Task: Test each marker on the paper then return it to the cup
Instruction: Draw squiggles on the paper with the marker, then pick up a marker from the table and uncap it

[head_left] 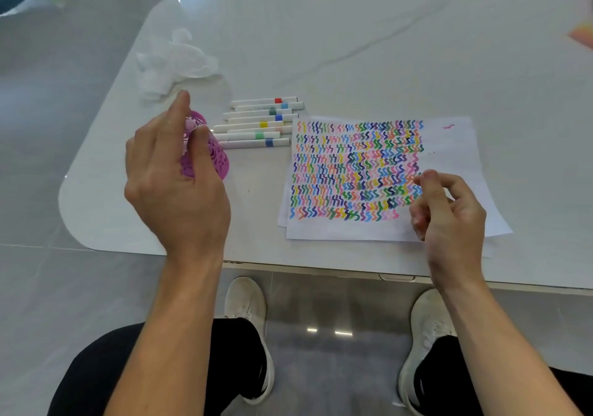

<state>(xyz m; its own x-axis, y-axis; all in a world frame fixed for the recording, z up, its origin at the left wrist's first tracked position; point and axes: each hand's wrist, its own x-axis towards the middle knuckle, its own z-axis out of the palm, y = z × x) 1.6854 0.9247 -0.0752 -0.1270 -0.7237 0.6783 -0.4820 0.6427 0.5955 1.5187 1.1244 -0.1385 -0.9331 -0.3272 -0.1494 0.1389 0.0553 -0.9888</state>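
Left hand (173, 184) over the purple cup (205, 149) on the white table (353, 46), fingers pinching a pink-capped marker (190, 124) at its rim; right hand (446, 210) loosely curled, holding nothing, above the squiggle-covered paper (449, 146); more markers (260, 121) lying between.

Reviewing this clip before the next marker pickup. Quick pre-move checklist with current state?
1. Purple cup steadied: ok, left hand grips it, apparently tilted.
2. Right hand free to pick: ok, fingers curled, no marker visible in it.
3. Markers reachable: ok, a capped row lying on the table between cup and paper.
4. Paper has blank space: ok, right margin and bottom strip unmarked.
5. Cup contents: cannot tell, the hand covers it.
6. Crumpled tissue out of the way: ok, lying beyond the cup.
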